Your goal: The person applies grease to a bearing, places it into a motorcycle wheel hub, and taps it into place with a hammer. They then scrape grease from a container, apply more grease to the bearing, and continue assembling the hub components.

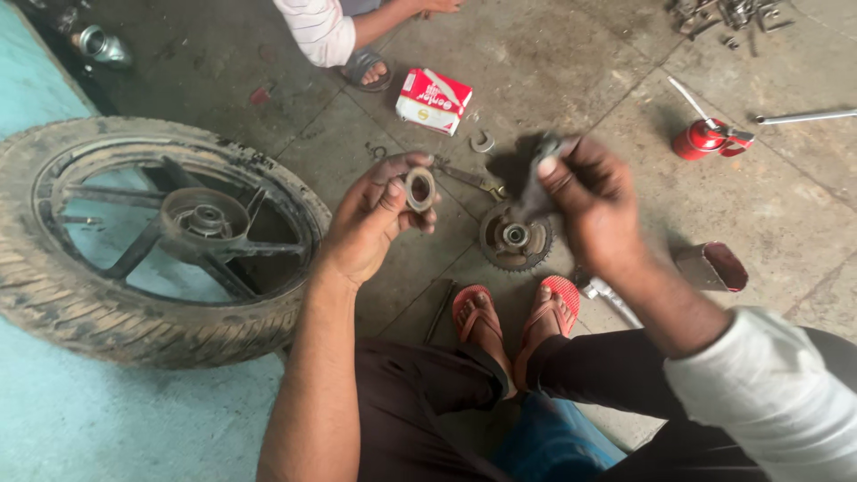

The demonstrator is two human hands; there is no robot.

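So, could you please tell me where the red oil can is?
The red oil can stands on the concrete floor at upper right, beyond the right hand.

Soft, even daylight, faint shadows, no glare; right hand [585,201] w/ motion blur, rest fairly sharp.

The left hand [379,214] is raised at the end of a bare forearm that runs up from the lower middle of the view, wrist bent a little, back of the hand toward the camera. Its thumb and fingers [403,168] pinch closed around a small ring [420,188]. The right hand [594,201] comes in from the lower right on an arm in a pale sleeve pushed up to the forearm. Its fingers are curled shut on a dark rag [534,183], knuckles upward, level with the left hand and near it.
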